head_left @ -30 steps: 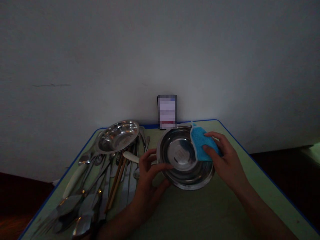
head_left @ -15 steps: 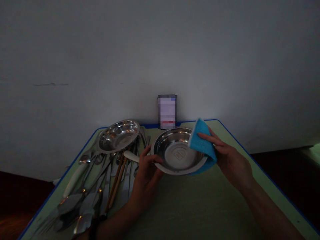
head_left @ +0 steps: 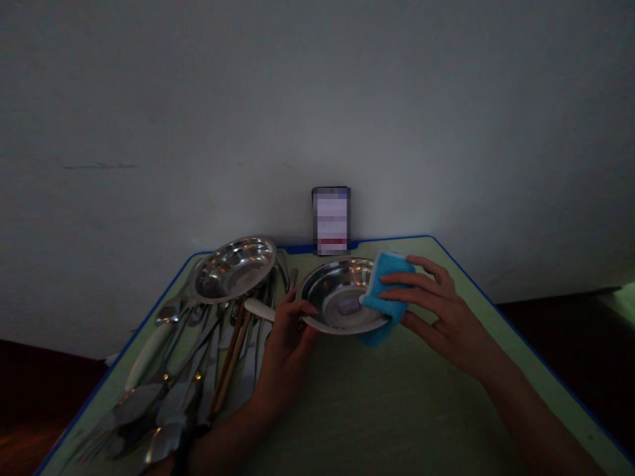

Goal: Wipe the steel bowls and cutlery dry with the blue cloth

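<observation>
A shiny steel bowl [head_left: 342, 307] is held up over the table, its inside facing me. My left hand [head_left: 290, 334] grips its left rim, the fingers closed on the edge. On the opposite side, a blue cloth [head_left: 389, 284] is folded over the bowl's right rim. My right hand [head_left: 431, 301] pinches the cloth there, with fingers on its front and the thumb lower down. Part of the cloth hangs beneath the bowl. A white handle [head_left: 258, 309] pokes out just left of my left hand.
Another steel bowl [head_left: 235, 270] rests tilted on piled cutlery at the left. Among the pile are wooden chopsticks [head_left: 233, 360], forks, and several spoons and spatulas. A phone [head_left: 331, 221] leans on the wall behind the green table [head_left: 397, 410], which has a blue edge.
My right hand and the cloth have shifted left and slightly inward along the bowl's right rim. The bowl has tipped a little flatter. My left hand keeps its hold.
</observation>
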A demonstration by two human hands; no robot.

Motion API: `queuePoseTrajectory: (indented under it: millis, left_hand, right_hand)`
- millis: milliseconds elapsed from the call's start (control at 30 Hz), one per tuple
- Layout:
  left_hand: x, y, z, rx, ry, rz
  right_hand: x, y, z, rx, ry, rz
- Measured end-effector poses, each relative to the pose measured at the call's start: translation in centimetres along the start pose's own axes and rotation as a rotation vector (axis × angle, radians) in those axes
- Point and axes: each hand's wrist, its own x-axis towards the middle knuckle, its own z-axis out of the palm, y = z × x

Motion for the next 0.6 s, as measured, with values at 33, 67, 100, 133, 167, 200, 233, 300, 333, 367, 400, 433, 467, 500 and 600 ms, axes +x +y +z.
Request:
queuePoseTrajectory:
  millis: [33,67,100,133,167,200,233,300,333,367,400,433,467,500,600]
  left_hand:
    - [0.0,0.0,0.0,-0.008,-0.008,-0.013]
    - [0.0,0.0,0.0,-0.010,-0.008,-0.025]
    - [0.0,0.1,0.0,-0.008,-0.005,-0.036]
    - [0.0,0.2,-0.1,-0.006,-0.004,-0.042]
    - [0.0,0.3,-0.1,-0.005,-0.004,-0.043]
    - [0.0,0.3,-0.1,-0.004,-0.004,-0.040]
    - [0.0,0.4,0.0,-0.002,-0.005,-0.035]
    - [0.0,0.5,0.0,-0.009,-0.015,-0.017]
    - [0.0,0.6,0.1,-0.026,-0.030,-0.011]
    - [0.0,0.5,0.2,-0.050,-0.050,-0.007]
    - [-0.1,0.5,0.2,-0.078,-0.069,0.001]
    - [-0.1,0.4,0.2,-0.103,-0.086,0.008]
    - [-0.1,0.4,0.2,-0.115,-0.096,0.012]
    - [-0.1,0.4,0.2,-0.108,-0.093,0.011]
    - [-0.1,0.5,0.1,0.002,-0.086,0.020]
  right_hand:
    - [0.0,-0.1,0.1,-0.015,0.003,-0.025]
    - [0.0,-0.2,0.3,-0.030,0.006,-0.049]
    - [0.0,-0.3,0.5,-0.040,0.008,-0.073]
    - [0.1,-0.5,0.7,-0.043,0.011,-0.096]
    - [0.1,-0.7,1.0,-0.035,0.018,-0.118]
    - [0.1,-1.0,1.2,-0.015,0.027,-0.135]
    - [0.2,-1.2,1.4,0.017,0.035,-0.149]
    - [0.2,-1.8,1.5,0.106,0.069,-0.152]
    - [0.1,-2.0,1.5,0.156,0.093,-0.129]
    - [0.0,-2.2,1.4,0.209,0.119,-0.086]
    - [-0.1,-2.3,1.3,0.265,0.146,-0.023]
    - [-0.3,-2.4,1.2,0.331,0.170,0.059]
    - [-0.5,-2.3,1.1,0.412,0.198,0.149]
    - [-0.7,-2.1,1.1,0.510,0.230,0.241]
    - [-1.2,-1.0,1.4,0.817,0.375,0.520]
